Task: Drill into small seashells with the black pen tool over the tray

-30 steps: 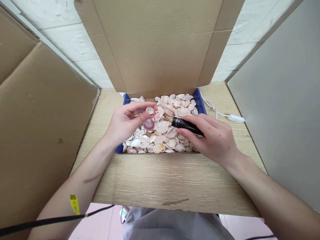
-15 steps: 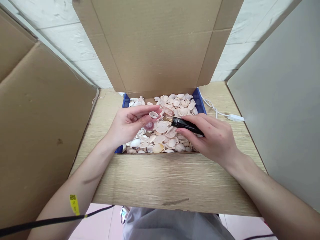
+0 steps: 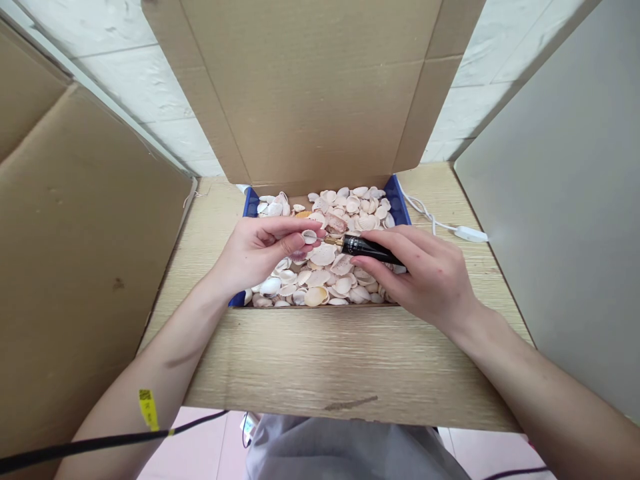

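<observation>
Between the thumb and fingers of my left hand is a small pale shell. My right hand is wrapped round a black rotary tool with a brass-coloured collar and a thin bit pointing left. The bit reaches the held shell; whether it has gone into the surface I cannot tell. Both hands are above an open box with blue sides. Inside lie many loose shells, mostly white and pinkish, with a yellowish one near the front edge.
The box's cardboard lid stands raised at the back. A cardboard panel is on the left and a grey panel on the right. A white cable with an inline switch lies right of the box on the wooden table.
The shell in my left hand has turned and moved slightly right and down, so that it now meets the bit. My right hand has barely moved.
</observation>
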### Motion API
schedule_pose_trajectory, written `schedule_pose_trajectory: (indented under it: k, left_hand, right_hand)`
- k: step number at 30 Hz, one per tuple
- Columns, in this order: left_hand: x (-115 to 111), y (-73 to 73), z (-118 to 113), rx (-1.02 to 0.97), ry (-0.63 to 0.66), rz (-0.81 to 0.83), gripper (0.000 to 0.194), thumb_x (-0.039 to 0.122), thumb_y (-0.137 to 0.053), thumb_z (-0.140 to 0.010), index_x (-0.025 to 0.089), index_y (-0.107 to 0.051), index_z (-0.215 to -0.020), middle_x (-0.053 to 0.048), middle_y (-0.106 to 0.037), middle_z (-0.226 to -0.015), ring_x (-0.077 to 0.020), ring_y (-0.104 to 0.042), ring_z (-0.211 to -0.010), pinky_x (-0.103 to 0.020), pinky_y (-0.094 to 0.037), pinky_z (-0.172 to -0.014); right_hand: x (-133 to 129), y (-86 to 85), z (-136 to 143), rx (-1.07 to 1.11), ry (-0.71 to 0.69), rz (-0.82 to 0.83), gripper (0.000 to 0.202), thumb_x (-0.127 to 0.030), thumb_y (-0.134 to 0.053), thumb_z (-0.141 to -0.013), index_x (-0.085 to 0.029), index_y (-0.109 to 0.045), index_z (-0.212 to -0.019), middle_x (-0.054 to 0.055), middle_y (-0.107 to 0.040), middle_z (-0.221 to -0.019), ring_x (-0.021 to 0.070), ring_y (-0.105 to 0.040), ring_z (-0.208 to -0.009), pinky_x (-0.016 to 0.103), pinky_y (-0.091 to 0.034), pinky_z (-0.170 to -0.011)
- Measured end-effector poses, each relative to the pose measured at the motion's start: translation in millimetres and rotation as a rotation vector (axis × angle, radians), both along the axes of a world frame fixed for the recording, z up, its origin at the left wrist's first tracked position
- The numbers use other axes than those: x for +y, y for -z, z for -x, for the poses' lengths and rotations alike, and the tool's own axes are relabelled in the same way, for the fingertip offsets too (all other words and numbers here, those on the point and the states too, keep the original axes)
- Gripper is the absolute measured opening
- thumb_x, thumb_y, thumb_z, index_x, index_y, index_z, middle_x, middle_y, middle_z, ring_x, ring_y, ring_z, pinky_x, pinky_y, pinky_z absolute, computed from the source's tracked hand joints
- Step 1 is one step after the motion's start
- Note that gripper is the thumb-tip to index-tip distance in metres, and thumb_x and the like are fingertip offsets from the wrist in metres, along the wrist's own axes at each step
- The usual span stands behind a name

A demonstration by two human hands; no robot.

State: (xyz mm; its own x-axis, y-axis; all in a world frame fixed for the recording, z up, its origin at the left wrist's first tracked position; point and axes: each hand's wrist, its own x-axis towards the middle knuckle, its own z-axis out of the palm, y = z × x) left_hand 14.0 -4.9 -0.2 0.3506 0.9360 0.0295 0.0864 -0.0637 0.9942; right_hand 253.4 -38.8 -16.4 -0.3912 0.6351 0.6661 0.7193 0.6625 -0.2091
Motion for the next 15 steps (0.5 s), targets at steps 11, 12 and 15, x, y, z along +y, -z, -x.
schedule_pose_trajectory:
  k: [11, 12, 15]
  left_hand:
    - [0.8, -0.7, 1.5, 0.128, 0.082, 0.016, 0.023, 0.031, -0.075, -0.079, 0.018, -0.078, -0.097, -0.006, -0.078, -0.085, -0.0186, -0.073, -0.079, -0.026, -0.060, -0.069]
    - [0.9, -1.0, 1.2, 0.126, 0.089, 0.012, 0.021, 0.030, -0.075, -0.079, 0.018, -0.078, -0.096, -0.006, -0.078, -0.085, -0.0181, -0.073, -0.078, -0.026, -0.060, -0.068]
    - [0.7, -2.4, 0.0, 0.116, 0.108, 0.005, 0.016, 0.025, -0.075, -0.078, 0.018, -0.078, -0.092, -0.005, -0.077, -0.082, -0.0158, -0.071, -0.075, -0.023, -0.059, -0.066]
  right_hand:
    - [2.5, -1.7, -2.1, 0.010, 0.048, -0.075, 0.021, -0.027, -0.066, -0.087, -0.027, -0.066, -0.108, 0.005, -0.072, -0.094, 0.0209, -0.066, -0.080, 0.038, -0.052, -0.071]
    - [2.5, -1.8, -1.9, 0.013, 0.052, -0.075, 0.021, -0.026, -0.066, -0.087, -0.028, -0.066, -0.108, 0.005, -0.072, -0.094, 0.0213, -0.066, -0.081, 0.038, -0.052, -0.072]
    - [2.7, -2.0, -1.6, 0.021, 0.053, -0.096, 0.020, -0.024, -0.068, -0.086, -0.026, -0.067, -0.106, 0.006, -0.073, -0.095, 0.0220, -0.066, -0.082, 0.039, -0.053, -0.074]
